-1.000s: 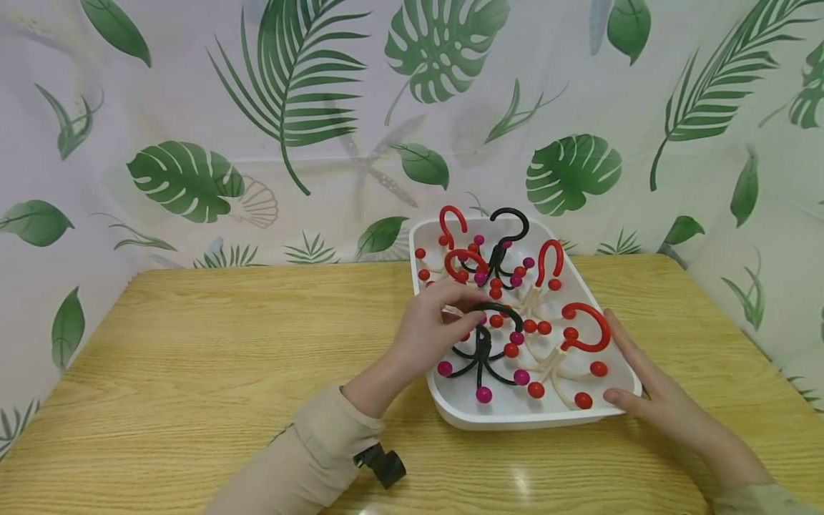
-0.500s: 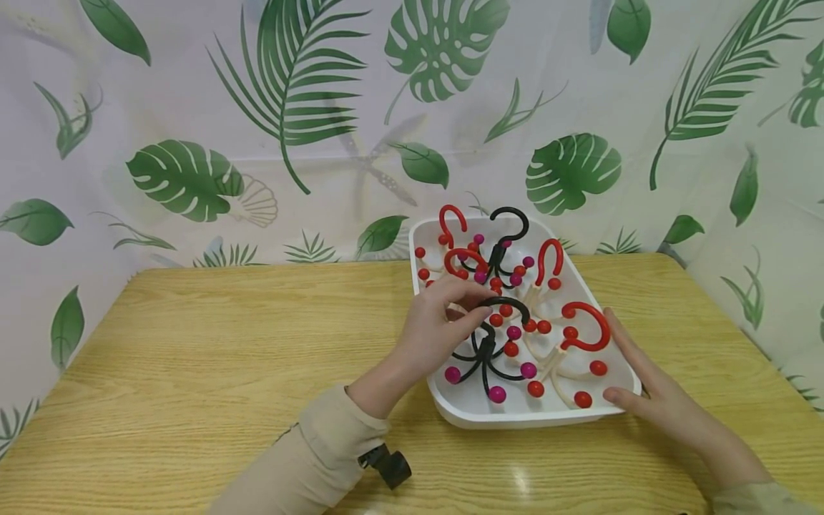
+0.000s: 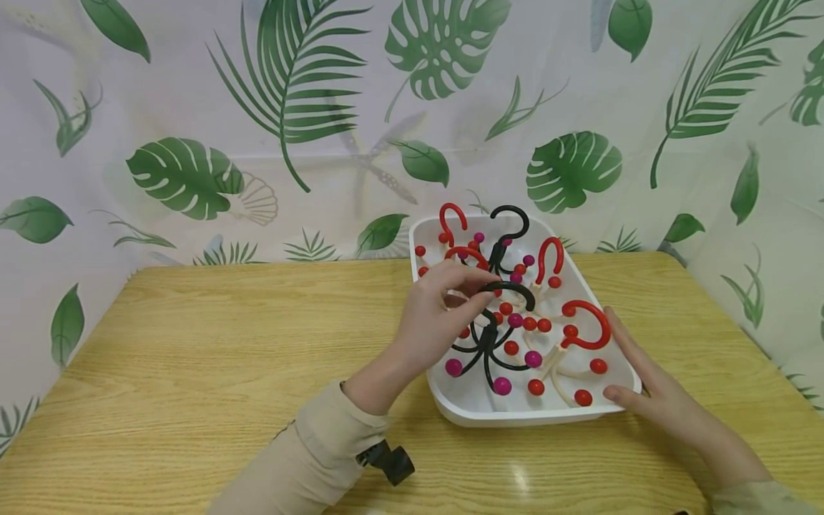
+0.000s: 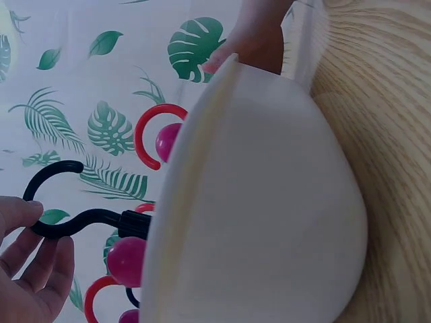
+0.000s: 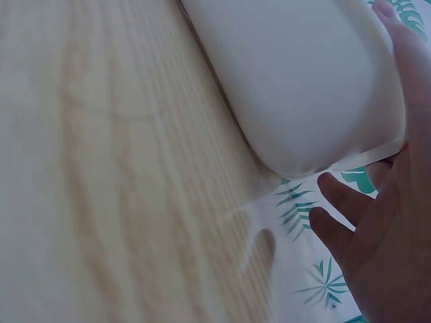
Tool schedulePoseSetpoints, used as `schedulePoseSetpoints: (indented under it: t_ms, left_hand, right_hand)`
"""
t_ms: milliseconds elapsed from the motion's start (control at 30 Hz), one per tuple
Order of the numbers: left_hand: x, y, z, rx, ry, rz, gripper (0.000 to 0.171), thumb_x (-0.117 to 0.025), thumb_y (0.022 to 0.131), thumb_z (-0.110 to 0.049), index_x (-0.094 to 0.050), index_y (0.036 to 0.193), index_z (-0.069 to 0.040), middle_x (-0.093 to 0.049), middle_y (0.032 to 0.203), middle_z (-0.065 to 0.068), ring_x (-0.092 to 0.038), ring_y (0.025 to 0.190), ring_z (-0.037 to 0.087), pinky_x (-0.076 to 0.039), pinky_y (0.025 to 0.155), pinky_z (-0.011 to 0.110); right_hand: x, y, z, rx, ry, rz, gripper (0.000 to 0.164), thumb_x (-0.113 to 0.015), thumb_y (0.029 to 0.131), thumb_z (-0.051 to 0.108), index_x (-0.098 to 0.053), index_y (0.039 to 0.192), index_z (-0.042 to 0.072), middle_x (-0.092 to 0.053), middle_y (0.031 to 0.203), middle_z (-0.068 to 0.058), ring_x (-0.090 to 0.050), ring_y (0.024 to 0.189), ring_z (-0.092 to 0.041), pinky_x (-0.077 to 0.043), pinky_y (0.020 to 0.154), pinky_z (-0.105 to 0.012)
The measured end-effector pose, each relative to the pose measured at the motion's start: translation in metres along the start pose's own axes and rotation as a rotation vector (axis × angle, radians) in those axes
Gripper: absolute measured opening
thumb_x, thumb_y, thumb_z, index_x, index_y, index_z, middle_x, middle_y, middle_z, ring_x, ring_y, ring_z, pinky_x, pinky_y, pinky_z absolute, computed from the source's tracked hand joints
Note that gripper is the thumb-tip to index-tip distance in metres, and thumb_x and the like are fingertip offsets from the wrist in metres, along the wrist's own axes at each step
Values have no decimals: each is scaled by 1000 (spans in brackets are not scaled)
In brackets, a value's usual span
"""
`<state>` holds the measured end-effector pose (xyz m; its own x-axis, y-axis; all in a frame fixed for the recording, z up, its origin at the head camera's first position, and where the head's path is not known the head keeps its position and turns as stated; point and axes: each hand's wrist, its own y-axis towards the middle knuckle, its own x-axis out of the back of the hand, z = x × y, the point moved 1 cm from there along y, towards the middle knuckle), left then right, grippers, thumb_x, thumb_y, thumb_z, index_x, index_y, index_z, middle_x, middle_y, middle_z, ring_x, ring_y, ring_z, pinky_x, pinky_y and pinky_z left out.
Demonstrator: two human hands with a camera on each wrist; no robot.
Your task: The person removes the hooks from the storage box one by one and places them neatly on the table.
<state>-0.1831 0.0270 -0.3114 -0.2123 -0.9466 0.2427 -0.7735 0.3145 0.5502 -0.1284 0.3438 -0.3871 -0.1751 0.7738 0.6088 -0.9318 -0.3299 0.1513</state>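
A black claw massager has a hooked handle and several curved legs tipped with magenta balls. My left hand pinches its hook between thumb and fingertips. The massager stands tilted over the near left part of a white tray, overlapping its floor in the head view. At the tray's near right corner is my right hand, with its thumb over the rim and a finger along the outer side. Two of its other fingers point off free in the right wrist view. In the left wrist view the tray's wall hides the massager's legs.
Several cream massagers with red hooks and red balls crowd the tray, their legs overlapping. Another black massager stands at its far end. Beneath is a wooden table, with a leaf-patterned cloth behind.
The left hand has raised the black massager a little and shifted it slightly right and away, its legs rising with it. The right hand and tray have stayed put.
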Motion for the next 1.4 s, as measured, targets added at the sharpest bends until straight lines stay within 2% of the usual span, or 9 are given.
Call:
schedulePoseSetpoints:
  t_ms: [333,700,933,1400]
  left_hand:
    - [9,2,-11,-21,8,-32,19,-68,89,-6,-70,107,-5,-62,95,2,-58,83,11,-55,71,28]
    - [28,6,-16,-37,7,-74,20,-67,89,-6,-70,109,-5,-62,97,2,-59,86,12,-55,71,28]
    - [44,7,-14,-36,25,-122,20,-67,89,-7,-70,108,-6,-61,96,1,-58,86,13,-55,72,29]
    - [74,4,0,-41,45,-218,18,-67,88,-4,-70,106,-2,-61,97,7,-60,86,17,-57,71,34]
  right_hand:
    - [0,0,0,-18,-14,-1,93,-64,86,6,-4,155,24,0,160,4,-2,133,13,-10,91,-80]
    - [0,0,0,-10,-11,-4,92,-63,86,5,-5,154,25,0,160,4,-2,134,12,-9,92,-80]
    - [0,0,-1,3,-12,-3,92,-63,86,4,-6,154,26,0,160,4,-2,135,12,-8,93,-80]
    - [1,-1,-1,2,-3,-2,92,-63,86,3,-6,155,25,0,160,6,-3,135,12,-7,95,-79]
